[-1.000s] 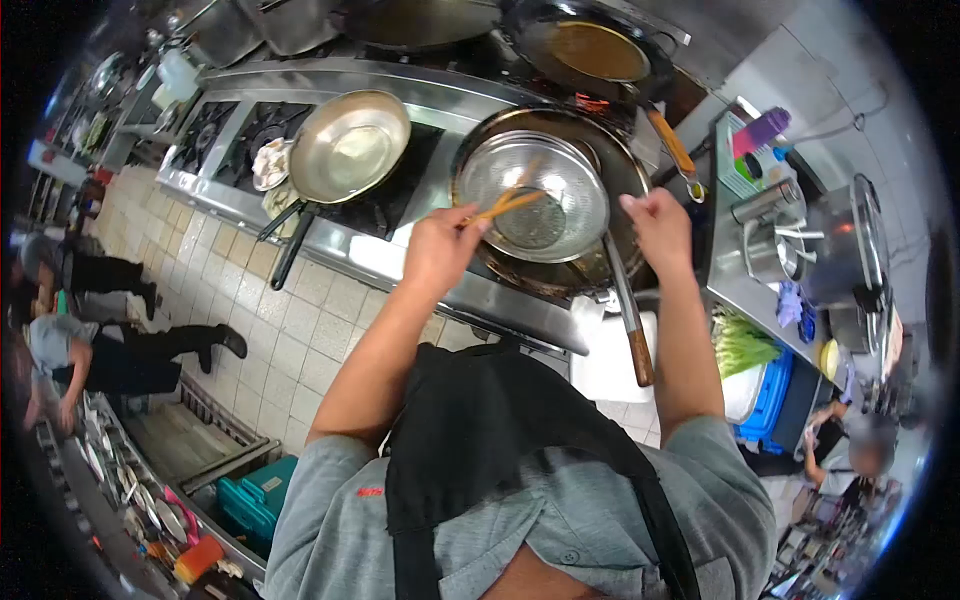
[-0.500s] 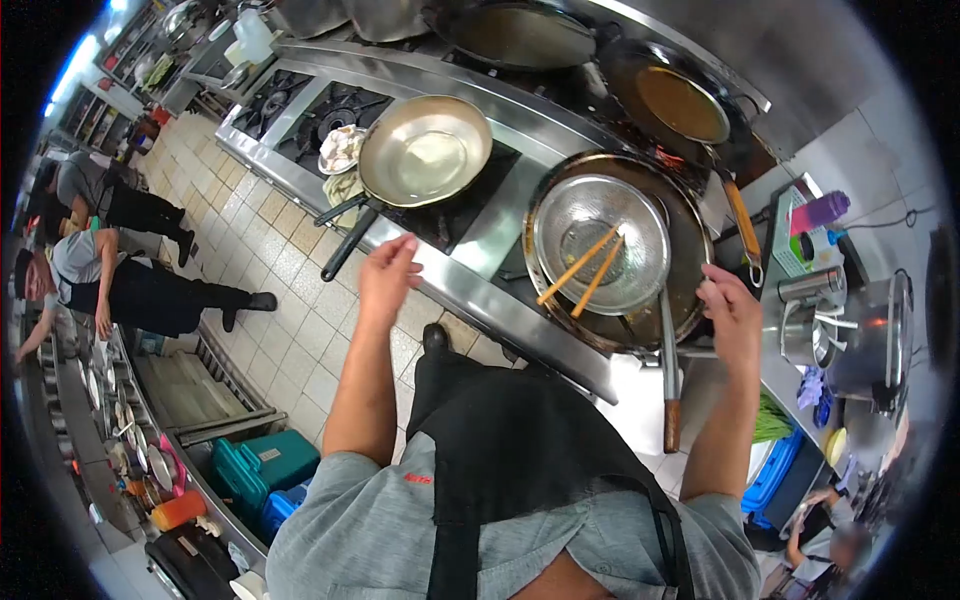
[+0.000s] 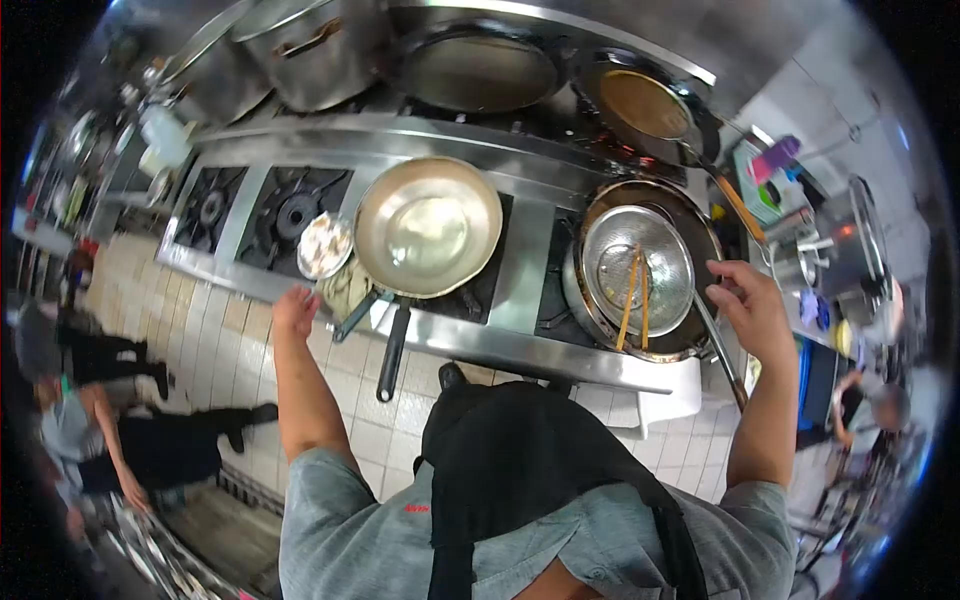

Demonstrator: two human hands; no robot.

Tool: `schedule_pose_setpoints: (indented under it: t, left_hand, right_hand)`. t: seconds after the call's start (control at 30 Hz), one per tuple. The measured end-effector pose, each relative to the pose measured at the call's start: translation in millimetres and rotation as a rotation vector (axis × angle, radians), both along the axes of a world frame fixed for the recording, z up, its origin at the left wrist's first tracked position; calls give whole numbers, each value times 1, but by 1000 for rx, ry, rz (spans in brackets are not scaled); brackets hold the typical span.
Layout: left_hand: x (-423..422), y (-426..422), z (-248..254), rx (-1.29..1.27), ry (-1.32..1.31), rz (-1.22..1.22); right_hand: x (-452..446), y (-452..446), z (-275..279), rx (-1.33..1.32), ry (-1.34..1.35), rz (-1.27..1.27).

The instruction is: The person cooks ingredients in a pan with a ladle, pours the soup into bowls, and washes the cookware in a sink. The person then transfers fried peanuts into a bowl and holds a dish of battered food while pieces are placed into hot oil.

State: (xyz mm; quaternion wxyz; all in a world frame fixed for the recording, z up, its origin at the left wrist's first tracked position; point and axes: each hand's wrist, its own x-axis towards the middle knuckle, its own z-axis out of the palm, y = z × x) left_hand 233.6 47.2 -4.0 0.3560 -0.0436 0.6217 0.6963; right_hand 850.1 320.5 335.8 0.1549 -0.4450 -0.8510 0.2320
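My left hand (image 3: 296,312) hovers just below a bowl of pale food pieces (image 3: 325,247), fingers loosely bent and holding nothing visible. A folded cloth (image 3: 346,290) lies between that bowl and a frying pan (image 3: 374,225), which has clear liquid in it and its black handle toward me. At the right, my right hand (image 3: 750,305) is open beside the rim of a large dark pan (image 3: 706,225). Resting over this pan is a mesh strainer (image 3: 668,240) with a long handle. Two wooden chopsticks (image 3: 630,300) lean in the strainer.
Dark pans (image 3: 480,75) and a wok of brown liquid (image 3: 645,105) stand at the back, beside tall steel pots (image 3: 320,60). A wooden-handled ladle (image 3: 738,208) reaches forward at right. People (image 3: 150,440) stand at left; another person (image 3: 865,410) is at lower right.
My view has turned, shifting the stove in the picture. My left hand has moved left, from below the frying pan toward the bowl. My right hand stays beside the large pan.
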Motion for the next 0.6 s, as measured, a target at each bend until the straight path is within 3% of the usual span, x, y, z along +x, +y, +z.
schedule_pose_setpoints:
  t: [0.1,0.23,0.3,0.6]
  left_hand:
    - [-7,20,-8,33,-177,95]
    - [-29,30,-35,-11,-125,-81]
    - [-25,36,-29,10,-91,16]
    - [1,46,-7,96,-21,201]
  right_hand:
    - [-3,-17,-7,1,-30,-103]
    - [12,-20,-21,-30,6,-266]
    - [20,-9,-23,-48,-12,-343]
    - [69,73,-43,296,62,-455]
